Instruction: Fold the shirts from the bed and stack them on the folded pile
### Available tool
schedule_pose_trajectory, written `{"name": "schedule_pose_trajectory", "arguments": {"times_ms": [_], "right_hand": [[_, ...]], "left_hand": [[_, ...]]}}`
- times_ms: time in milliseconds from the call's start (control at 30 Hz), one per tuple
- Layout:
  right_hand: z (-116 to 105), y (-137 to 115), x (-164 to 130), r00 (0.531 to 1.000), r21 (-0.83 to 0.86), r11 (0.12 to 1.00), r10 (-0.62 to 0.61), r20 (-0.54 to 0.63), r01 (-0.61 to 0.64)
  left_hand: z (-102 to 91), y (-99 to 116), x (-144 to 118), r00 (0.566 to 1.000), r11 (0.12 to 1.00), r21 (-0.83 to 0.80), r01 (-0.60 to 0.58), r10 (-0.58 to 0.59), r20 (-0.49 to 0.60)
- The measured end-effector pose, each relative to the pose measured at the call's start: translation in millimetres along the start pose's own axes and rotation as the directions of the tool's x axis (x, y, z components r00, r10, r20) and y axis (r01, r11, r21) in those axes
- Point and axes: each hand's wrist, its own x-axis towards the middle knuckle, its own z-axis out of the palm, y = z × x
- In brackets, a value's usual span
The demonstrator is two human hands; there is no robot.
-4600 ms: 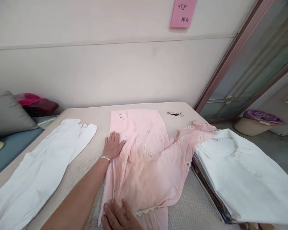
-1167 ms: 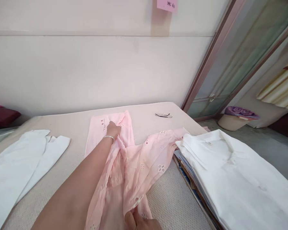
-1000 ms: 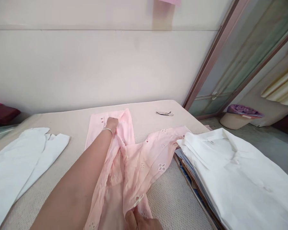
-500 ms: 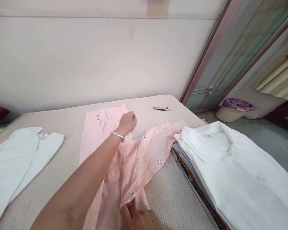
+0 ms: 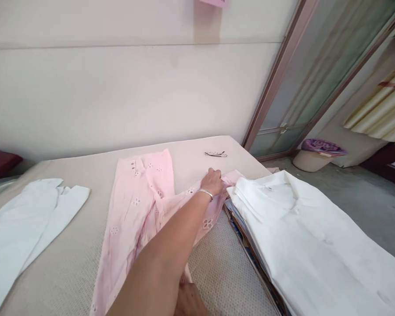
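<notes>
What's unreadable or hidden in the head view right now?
- Right hand: mostly behind the left forearm and cut by the bottom edge; grip unclear.
- Left hand fingertips: buried in the pink garment.
- Pink note: cut by the top edge.
- Small dark item: too small to identify.

Your left hand (image 5: 212, 180) is bare, with a thin silver bangle (image 5: 206, 192) at the wrist. The forearm shows no sleeve along its visible length. Your right hand (image 5: 188, 300), only partly in view at the bottom edge, is bare too.
</notes>
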Motion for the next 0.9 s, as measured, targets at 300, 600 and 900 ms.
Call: {"name": "schedule_pose_trajectory", "arguments": {"times_ms": [300, 600, 900], "right_hand": [[-41.0, -25.7, 5.9, 0.958, -0.153, 0.986, -0.017, 0.285, 0.063], [-55.1, -40.2, -10.6, 0.981, -0.106, 0.994, 0.031, 0.192, -0.011], [-111.7, -24.5, -16.6, 0.944, -0.206, 0.943, 0.295, 0.145, -0.263]], "left_hand": [[-224.1, -72.9, -152.3, 0.912, 0.481, -0.828, -0.289, -0.126, -0.391], [-250.4, -201.4, -343.8, 0.604, 0.047, -0.965, -0.259, -0.772, -0.199], [-243.2, -212.8, -332.0, 0.451, 0.267, -0.962, 0.051, -0.866, -0.216]]}}
